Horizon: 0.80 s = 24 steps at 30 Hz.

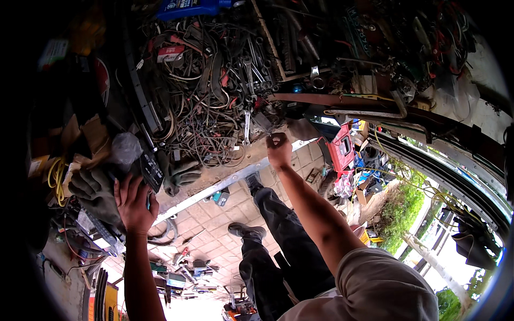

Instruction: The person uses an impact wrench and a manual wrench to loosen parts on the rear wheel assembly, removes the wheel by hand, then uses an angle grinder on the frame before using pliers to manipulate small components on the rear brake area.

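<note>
My left hand [135,203] lies with its fingers stretched out over dark work gloves [96,192] at the left of the bench. Its fingertips are close to a black box with pale print [152,170]; I cannot tell whether they touch it. Beside that box rests another dark glove [182,175]. My right hand [279,152] is curled at the bench's front edge, and whatever its fingers hold, if anything, is hidden. Just beyond it sits a small dark, flat piece [262,122]. Left of this lies a combination wrench [247,127], near tangled wires [206,139].
More wrenches [249,75] and a blue bottle [190,7] lie farther back. A metal strip [214,187] edges the bench. On the brick floor are a teal-and-black tool [220,198] and scattered hand tools [184,273]. An open red case [342,147] stands at the right.
</note>
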Available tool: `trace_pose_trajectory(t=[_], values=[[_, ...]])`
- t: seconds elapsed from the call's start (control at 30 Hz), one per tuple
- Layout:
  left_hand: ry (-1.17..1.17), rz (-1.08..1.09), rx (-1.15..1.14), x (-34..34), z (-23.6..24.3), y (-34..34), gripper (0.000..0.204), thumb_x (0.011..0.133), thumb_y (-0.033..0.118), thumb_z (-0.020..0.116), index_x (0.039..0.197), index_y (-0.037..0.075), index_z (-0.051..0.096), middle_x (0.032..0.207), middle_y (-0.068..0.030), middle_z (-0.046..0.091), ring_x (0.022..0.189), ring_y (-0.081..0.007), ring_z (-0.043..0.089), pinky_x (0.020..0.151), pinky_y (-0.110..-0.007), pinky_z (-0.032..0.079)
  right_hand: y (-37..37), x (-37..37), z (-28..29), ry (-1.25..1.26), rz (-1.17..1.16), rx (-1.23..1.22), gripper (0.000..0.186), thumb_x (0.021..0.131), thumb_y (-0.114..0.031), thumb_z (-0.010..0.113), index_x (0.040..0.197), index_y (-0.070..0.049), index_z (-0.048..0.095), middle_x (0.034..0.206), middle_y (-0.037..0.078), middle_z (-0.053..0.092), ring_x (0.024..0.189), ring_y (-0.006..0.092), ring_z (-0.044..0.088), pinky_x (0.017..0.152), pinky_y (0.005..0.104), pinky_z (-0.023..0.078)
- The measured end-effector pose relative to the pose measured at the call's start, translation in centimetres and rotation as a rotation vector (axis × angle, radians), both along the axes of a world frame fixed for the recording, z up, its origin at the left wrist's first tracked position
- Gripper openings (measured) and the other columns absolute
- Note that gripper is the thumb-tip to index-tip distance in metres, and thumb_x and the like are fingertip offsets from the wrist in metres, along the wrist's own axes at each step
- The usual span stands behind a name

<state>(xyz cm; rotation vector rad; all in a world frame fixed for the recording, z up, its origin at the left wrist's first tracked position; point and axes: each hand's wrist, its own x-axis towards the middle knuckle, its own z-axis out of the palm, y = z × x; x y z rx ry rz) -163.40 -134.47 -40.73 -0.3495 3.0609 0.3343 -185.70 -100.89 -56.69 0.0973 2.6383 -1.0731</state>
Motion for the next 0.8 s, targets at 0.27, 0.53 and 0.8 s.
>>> trace_pose_trajectory(t=[0.27, 0.53, 0.8], values=[[0.023, -0.030, -0.020, 0.2, -0.4, 0.0, 0.018, 0.074, 0.018, 0.059, 0.089, 0.008, 0.063, 0.115, -0.0079, 0.058, 0.119, -0.0301, 0.048, 0.112, -0.053, 0.024, -3.7, -4.2, -2.7, -0.230, 0.041, 0.022, 0.017, 0.077, -0.020, 0.068, 0.085, -0.005, 0.067, 0.084, 0.019, 0.066, 0.081, 0.0341, 0.065, 0.070, 0.0382, 0.051], [0.040, -0.038, -0.023, -0.3, -0.4, -0.1, 0.017, 0.075, 0.018, 0.059, 0.088, 0.008, 0.063, 0.114, -0.0084, 0.059, 0.119, -0.0301, 0.049, 0.112, -0.053, 0.023, -6.1, -3.3, -3.3, 0.286, 0.217, -0.091, 0.014, 0.078, -0.017, 0.066, 0.085, -0.005, 0.067, 0.085, 0.017, 0.068, 0.090, 0.0376, 0.063, 0.087, 0.0416, 0.049], [-0.006, -0.020, -0.028, 1.1, -0.4, -0.2, 0.017, 0.074, 0.018, 0.059, 0.088, 0.009, 0.063, 0.114, -0.0085, 0.059, 0.121, -0.0308, 0.048, 0.113, -0.053, 0.022, -7.0, -4.5, -2.4, -0.391, 0.356, 0.196, 0.041, 0.084, -0.041, 0.058, 0.108, -0.009, 0.065, 0.102, 0.020, 0.066, 0.099, 0.0385, 0.062, 0.084, 0.0460, 0.051]])
